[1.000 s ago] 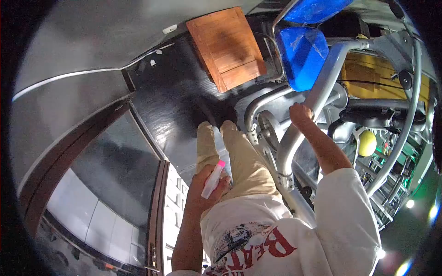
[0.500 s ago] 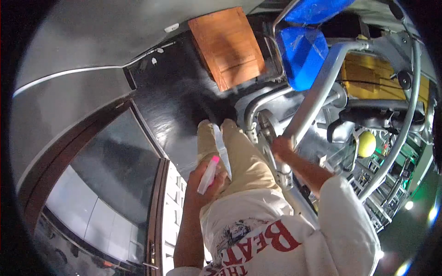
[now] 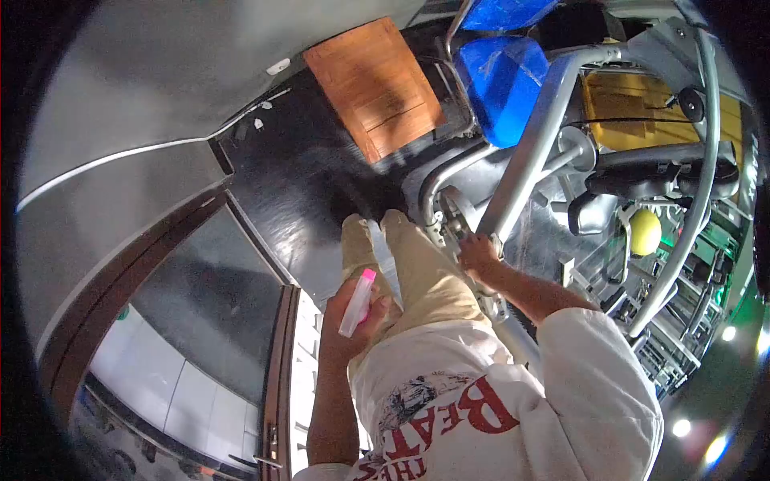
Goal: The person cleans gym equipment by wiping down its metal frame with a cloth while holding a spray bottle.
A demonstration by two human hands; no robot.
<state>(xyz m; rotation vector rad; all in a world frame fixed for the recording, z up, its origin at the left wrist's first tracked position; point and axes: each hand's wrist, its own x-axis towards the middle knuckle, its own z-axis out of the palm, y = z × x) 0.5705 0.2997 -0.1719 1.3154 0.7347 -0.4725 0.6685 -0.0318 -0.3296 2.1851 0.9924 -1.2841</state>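
Note:
My left hand (image 3: 346, 325) is closed around a spray bottle (image 3: 355, 303) with a whitish spray head and a pink nozzle tip, held in front of my left thigh. The bottle's lower body is mostly hidden by the hand. On the right, my right hand (image 3: 481, 260) is closed on the grey metal frame (image 3: 525, 160) of a gym machine, near the lower end of its thick slanting tube. Its fingertips are partly hidden. A round metal part (image 3: 459, 210) of the machine lies just beyond that hand.
An orange-brown wooden box (image 3: 377, 88) stands ahead by the wall, beside a blue chair (image 3: 501, 88). To the right are a black padded bench (image 3: 658, 172), a yellow ball (image 3: 645, 232) and racks. A brown-framed glass door (image 3: 136, 280) borders the left.
My right hand has shifted slightly left at the lower end of the tube. The left hand still holds the spray bottle, and the view has moved a little.

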